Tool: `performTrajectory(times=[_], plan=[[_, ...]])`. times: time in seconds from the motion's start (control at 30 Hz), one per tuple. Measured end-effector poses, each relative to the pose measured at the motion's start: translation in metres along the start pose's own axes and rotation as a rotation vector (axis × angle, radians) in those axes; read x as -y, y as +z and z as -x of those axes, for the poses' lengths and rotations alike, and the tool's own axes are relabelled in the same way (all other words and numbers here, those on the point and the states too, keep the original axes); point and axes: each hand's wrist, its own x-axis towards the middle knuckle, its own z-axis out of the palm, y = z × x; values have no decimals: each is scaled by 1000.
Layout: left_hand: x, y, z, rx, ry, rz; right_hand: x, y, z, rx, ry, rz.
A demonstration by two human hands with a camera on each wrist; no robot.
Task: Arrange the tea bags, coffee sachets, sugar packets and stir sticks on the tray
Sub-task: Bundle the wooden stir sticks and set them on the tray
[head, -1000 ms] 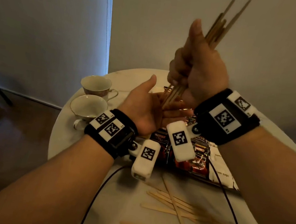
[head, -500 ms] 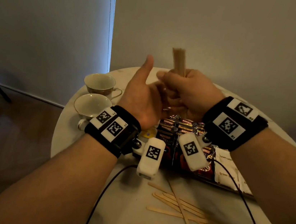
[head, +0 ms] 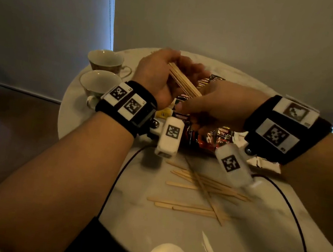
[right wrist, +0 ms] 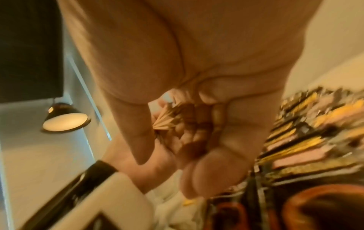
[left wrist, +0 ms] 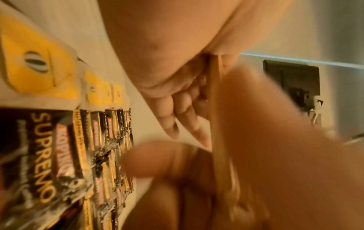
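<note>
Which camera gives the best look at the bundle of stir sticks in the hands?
The head view: the bundle of stir sticks shows lengthwise. The left wrist view shows a blurred sliver; the right wrist view only the fanned ends.

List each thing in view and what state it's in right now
Left hand: grips the stick bundle.
Right hand: holds the bundle's near end.
Stick bundle: gathered, lifted, tilted over the sachets.
Loose stir sticks: scattered flat on the table.
Coffee sachets: lying in rows.
Two teacups: upright, look empty.
</note>
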Motion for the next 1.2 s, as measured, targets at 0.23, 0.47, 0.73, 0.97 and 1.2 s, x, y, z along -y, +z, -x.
performTrajectory(times=[0.23,0.47,0.73,0.97,1.2], plan=[[-9,-4,7,-126,-60,182,-29,21,59,174,63,700],[-6,-5,9,-148,-86,140,-45,58,76,140,-135,942],[-4,-7,9,-188,-99,113,-52,55,63,199,-172,891],[-4,-9,6,-214,-102,121,-53,55,63,141,-199,864],[-5,-11,6,-222,-99,116,-50,60,61,62,-244,903]])
